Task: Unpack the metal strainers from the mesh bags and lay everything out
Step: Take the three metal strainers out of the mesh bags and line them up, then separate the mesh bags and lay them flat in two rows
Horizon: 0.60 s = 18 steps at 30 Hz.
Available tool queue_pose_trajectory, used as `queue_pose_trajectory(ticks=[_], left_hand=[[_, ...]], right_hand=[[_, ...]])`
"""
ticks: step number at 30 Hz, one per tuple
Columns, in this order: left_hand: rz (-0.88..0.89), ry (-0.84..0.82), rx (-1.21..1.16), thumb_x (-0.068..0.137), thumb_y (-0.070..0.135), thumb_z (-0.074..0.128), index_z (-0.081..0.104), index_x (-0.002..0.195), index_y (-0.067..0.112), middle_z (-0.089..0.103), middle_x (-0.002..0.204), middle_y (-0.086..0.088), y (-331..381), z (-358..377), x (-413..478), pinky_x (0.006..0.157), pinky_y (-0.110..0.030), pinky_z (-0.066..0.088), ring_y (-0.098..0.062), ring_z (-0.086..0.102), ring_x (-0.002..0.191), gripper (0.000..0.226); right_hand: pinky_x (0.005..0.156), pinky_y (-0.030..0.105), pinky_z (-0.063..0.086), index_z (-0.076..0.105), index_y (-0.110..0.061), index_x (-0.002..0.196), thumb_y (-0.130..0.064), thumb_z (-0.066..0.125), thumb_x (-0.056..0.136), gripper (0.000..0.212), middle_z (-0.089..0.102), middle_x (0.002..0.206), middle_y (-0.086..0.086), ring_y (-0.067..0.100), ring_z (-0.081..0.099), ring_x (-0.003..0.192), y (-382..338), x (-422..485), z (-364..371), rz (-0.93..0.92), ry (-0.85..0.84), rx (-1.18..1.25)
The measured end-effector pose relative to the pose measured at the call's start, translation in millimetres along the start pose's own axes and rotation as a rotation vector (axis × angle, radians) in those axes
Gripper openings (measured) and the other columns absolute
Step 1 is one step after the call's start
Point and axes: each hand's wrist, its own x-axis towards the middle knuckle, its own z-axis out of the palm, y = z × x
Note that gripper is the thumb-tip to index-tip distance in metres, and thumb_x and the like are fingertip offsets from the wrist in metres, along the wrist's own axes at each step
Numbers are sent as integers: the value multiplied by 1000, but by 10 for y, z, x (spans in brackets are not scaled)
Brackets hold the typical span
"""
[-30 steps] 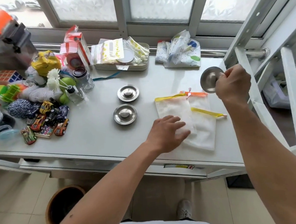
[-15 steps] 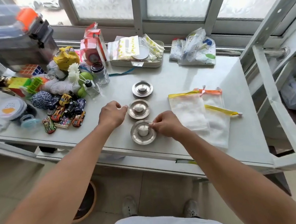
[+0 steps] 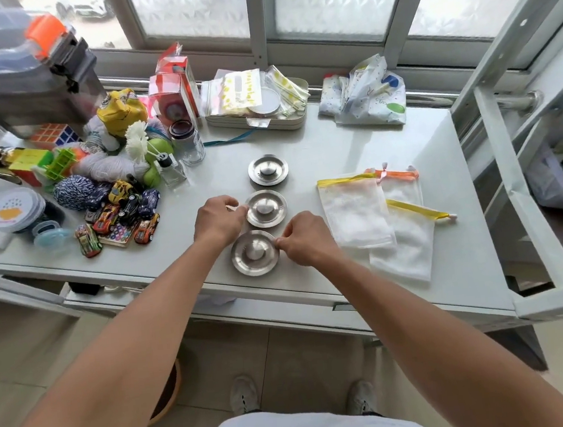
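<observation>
Three round metal strainers lie in a line on the white table (image 3: pixel 352 144): a far strainer (image 3: pixel 268 170), a middle strainer (image 3: pixel 266 208) and a near strainer (image 3: pixel 254 253). My left hand (image 3: pixel 217 219) pinches the left rim of the middle strainer. My right hand (image 3: pixel 301 239) pinches the right rim of the near strainer. Three flat white mesh bags lie overlapped to the right: one with a yellow top band (image 3: pixel 355 211), one with an orange band (image 3: pixel 403 186) and a lower one with a yellow band (image 3: pixel 405 249).
Toy cars (image 3: pixel 118 215), puzzle cubes (image 3: pixel 54 135), yarn, small jars (image 3: pixel 190 143) and boxes crowd the table's left side. A tray of packets (image 3: pixel 255 95) and a patterned cloth bag (image 3: pixel 365 96) sit by the window. A white metal frame (image 3: pixel 516 170) stands at the right edge.
One second ago my right hand held a strainer in the air and my left lay on the bags. That strainer now lies nearest me, and both hands are at the strainers' rims.
</observation>
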Motion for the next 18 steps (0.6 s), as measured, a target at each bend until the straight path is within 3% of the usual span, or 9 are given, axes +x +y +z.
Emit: queue_pose_trajectory(ticks=[4,8,13,18], left_hand=[[241,103,255,80,60,62,50,133,19,57,124,-10,202,114,-165,89,-41,46,-31,53,116,68],[257,45,464,69,76,59,38,138,17,48,135,-11,370,336,-241,95,-46,44,-31,45,125,94],[199,57,457,73,69,60,45,129,13,52,130,-12,293,370,-150,92,-46,45,-32,46,121,81],[300,170,497,74,68,59,42,134,14,47,140,-13,285,410,-180,95,-48,42,-33,42,127,83]], right_hand=[[76,32,50,72,-11,90,-33,64,85,24,73,95,9,28,66,94,83,6,-170,-54,203,-64],[96,41,41,58,-12,124,-46,57,85,52,55,129,13,35,44,122,302,93,-271,-50,391,-278],[109,46,29,42,-18,140,-63,50,82,74,34,149,11,35,23,140,598,136,-279,99,295,-449],[110,45,29,55,-16,130,-58,53,82,64,44,145,11,33,25,141,646,88,-203,22,381,-394]])
